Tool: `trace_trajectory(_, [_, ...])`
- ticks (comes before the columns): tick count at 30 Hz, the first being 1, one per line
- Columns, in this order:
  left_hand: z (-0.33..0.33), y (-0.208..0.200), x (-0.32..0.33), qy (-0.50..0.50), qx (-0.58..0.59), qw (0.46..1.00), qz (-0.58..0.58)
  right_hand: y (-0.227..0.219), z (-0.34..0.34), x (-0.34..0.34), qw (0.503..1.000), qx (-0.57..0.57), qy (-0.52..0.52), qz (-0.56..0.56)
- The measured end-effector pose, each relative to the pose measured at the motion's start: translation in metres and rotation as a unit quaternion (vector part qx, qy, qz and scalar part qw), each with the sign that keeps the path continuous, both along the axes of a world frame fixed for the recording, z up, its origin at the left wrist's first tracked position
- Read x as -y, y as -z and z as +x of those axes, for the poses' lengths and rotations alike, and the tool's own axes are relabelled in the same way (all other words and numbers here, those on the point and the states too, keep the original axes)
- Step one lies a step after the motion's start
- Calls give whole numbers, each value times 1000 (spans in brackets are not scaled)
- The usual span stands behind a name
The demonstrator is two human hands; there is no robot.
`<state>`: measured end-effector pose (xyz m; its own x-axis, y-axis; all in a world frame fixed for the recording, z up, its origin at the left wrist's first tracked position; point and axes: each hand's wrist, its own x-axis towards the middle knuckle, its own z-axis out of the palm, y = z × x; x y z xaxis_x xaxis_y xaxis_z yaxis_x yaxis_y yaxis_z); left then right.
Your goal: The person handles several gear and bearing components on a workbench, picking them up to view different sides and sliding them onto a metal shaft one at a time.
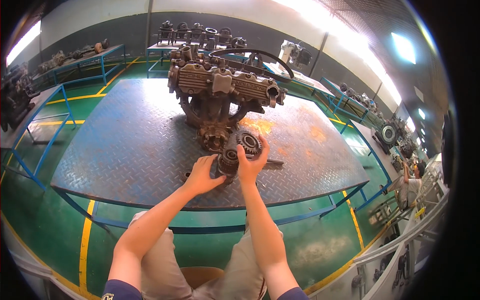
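Note:
A dirty metal gear shaft (235,155), with a toothed wheel (249,142) at its far end, sits on the steel checker-plate table (125,145). My right hand (251,162) is wrapped around the shaft just below the toothed wheel. My left hand (202,174) grips the shaft's near end from the left. Right behind the shaft stands a large greasy engine block (220,87) on its stand, close to the gear.
A thin rod (272,161) lies on the table to the right of my hands. Blue-framed benches with engine parts (75,52) line the green floor around. A person (407,185) works at the far right. A steering wheel (252,55) sits behind the engine.

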<state>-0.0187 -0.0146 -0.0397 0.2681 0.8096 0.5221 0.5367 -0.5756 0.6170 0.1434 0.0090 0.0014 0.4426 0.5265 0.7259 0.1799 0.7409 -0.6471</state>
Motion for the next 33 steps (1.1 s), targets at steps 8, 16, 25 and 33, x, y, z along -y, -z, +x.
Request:
trace_trajectory(8, [22,-18,3,36,101,994,31,8,40,1,984,-39,146,-90])
trace_trajectory(16, [38,-22,-1,25,146,988,39,42,110,2,956,56,206,-202])
trace_trajectory(25, [38,-19,-11,35,279,958,-62,87,144,14,906,238,206,-282])
trace_trajectory(33, [41,-25,-16,35,264,962,-50,92,154,22,873,297,225,-316])
